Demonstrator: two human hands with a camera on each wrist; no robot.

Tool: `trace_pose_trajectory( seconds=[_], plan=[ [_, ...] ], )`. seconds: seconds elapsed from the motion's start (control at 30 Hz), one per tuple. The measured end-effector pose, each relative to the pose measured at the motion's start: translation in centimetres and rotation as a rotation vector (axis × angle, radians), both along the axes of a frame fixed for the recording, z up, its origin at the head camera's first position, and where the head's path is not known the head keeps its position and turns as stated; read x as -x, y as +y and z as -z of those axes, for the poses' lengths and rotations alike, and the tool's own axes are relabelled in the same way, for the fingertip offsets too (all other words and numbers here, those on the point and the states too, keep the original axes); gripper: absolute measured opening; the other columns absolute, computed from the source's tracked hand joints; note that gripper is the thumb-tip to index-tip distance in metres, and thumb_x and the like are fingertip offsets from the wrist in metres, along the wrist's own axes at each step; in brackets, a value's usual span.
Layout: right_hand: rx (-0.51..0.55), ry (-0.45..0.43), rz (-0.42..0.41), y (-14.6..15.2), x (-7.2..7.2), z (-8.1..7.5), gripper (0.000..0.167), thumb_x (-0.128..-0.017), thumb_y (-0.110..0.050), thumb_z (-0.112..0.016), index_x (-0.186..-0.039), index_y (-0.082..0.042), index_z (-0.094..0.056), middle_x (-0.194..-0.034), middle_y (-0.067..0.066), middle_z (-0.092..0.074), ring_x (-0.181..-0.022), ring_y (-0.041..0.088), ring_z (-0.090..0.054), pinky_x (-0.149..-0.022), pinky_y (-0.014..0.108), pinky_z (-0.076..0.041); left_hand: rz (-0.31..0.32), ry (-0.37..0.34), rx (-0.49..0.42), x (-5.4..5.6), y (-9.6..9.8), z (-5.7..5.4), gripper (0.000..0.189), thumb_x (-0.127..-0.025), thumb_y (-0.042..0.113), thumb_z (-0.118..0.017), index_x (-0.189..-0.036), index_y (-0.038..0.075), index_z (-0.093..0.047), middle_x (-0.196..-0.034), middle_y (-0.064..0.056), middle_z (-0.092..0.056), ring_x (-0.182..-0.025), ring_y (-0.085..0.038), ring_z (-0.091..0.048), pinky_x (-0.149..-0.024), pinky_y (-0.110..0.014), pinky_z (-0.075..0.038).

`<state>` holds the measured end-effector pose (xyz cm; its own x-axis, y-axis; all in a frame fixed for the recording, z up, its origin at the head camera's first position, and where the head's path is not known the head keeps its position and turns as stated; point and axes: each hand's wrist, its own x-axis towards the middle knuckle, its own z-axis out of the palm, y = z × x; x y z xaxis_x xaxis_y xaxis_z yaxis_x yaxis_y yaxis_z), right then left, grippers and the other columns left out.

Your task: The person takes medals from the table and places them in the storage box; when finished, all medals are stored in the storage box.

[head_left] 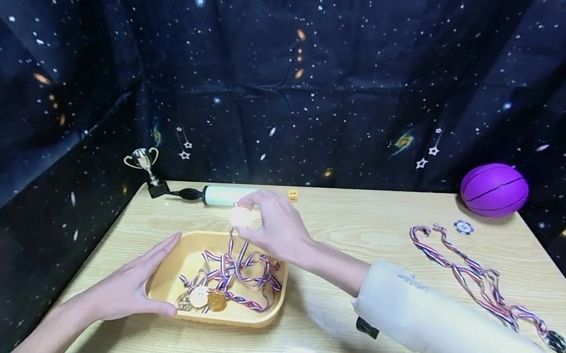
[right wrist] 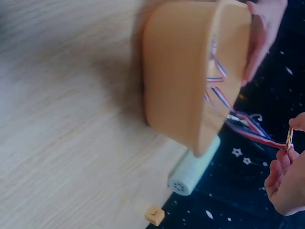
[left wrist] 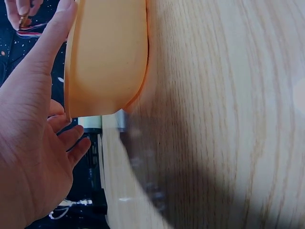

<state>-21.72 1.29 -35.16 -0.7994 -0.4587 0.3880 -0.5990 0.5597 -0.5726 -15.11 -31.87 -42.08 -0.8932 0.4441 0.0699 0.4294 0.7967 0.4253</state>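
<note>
A yellow plastic basin (head_left: 223,320) stands on the table with tangled red, white and blue ribbons (head_left: 225,275) inside. Several medals, among them a gold one (head_left: 217,301), lie in its near left part. My left hand (head_left: 134,282) holds the basin's left end, thumb at the near corner and fingers along the far side. Above the back rim, my right hand (head_left: 276,229) pinches a medal (head_left: 241,217) between thumb and fingers. Its ribbon (right wrist: 257,136) hangs down into the basin. Glare washes out the medal's face in the head view.
Behind the basin lie a pale green hand pump (head_left: 224,195), a small trophy (head_left: 143,165) and a yellow lettered cube (head_left: 293,195). To the right are a ribboned medal (head_left: 557,343), a poker chip (head_left: 464,227) and a purple ball (head_left: 494,189). A dark starry cloth (head_left: 325,87) hangs behind.
</note>
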Motion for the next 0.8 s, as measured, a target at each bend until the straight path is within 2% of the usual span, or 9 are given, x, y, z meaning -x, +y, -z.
trace_pose_trajectory(
  seconds=[0.13, 0.3, 0.5, 0.67, 0.73, 0.8],
  plan=[
    [-0.049, -0.034, -0.054, -0.5, -0.5, 1.4, 0.043, -0.089, -0.024, -0.086, -0.128, -0.010, -0.073, -0.118, 0.001, -0.072, -0.113, 0.022, -0.068, -0.092, 0.039, -0.059, 0.002, 0.004, 0.001, 0.0, -0.1, 0.0, 0.141, -0.070, 0.066, -0.092, -0.172, 0.012, -0.011, -0.177, -0.013, -0.017, -0.156, -0.043, -0.028, -0.114, -0.007, -0.008],
    [-0.105, -0.033, -0.125, -0.9, -1.4, 3.3, 0.042, -0.089, -0.030, -0.086, -0.125, -0.011, -0.075, -0.114, -0.002, -0.074, -0.112, 0.020, -0.069, -0.095, 0.038, -0.058, 0.006, 0.009, 0.004, 0.1, 0.0, 0.0, 0.141, -0.071, 0.066, -0.091, -0.172, 0.013, -0.010, -0.177, -0.012, -0.017, -0.156, -0.043, -0.028, -0.115, -0.009, -0.008],
    [-0.167, -0.073, -0.192, -1.3, -2.5, 5.2, 0.038, -0.088, -0.031, -0.087, -0.120, -0.012, -0.078, -0.109, -0.005, -0.075, -0.101, 0.012, -0.068, -0.089, 0.030, -0.056, -0.004, 0.007, 0.012, 0.0, -0.1, 0.0, 0.140, -0.071, 0.068, -0.090, -0.172, 0.012, -0.011, -0.177, -0.011, -0.017, -0.156, -0.042, -0.029, -0.115, -0.011, -0.010],
    [-0.257, -0.106, -0.217, -1.7, -3.1, 6.5, 0.037, -0.085, -0.035, -0.089, -0.115, -0.017, -0.079, -0.109, -0.009, -0.073, -0.088, 0.005, -0.060, -0.076, 0.022, -0.051, -0.009, 0.007, 0.014, -0.1, -0.1, 0.1, 0.139, -0.071, 0.068, -0.090, -0.172, 0.013, -0.012, -0.177, -0.010, -0.017, -0.156, -0.042, -0.029, -0.116, -0.012, -0.011],
    [-0.313, -0.088, -0.218, -1.8, -3.3, 6.9, 0.038, -0.084, -0.038, -0.090, -0.114, -0.018, -0.079, -0.109, -0.010, -0.072, -0.086, 0.004, -0.058, -0.074, 0.021, -0.050, -0.009, 0.007, 0.015, -0.1, 0.0, 0.1, 0.139, -0.071, 0.067, -0.090, -0.172, 0.012, -0.012, -0.177, -0.010, -0.017, -0.156, -0.042, -0.029, -0.115, -0.011, -0.010],
    [-0.378, -0.050, -0.217, -1.9, -3.5, 7.3, 0.039, -0.084, -0.042, -0.090, -0.114, -0.019, -0.079, -0.111, -0.011, -0.072, -0.090, 0.005, -0.062, -0.077, 0.021, -0.052, -0.009, 0.007, 0.017, -0.1, 0.0, 0.1, 0.139, -0.071, 0.067, -0.091, -0.172, 0.012, -0.012, -0.177, -0.011, -0.017, -0.156, -0.042, -0.029, -0.115, -0.011, -0.010]
  ],
)
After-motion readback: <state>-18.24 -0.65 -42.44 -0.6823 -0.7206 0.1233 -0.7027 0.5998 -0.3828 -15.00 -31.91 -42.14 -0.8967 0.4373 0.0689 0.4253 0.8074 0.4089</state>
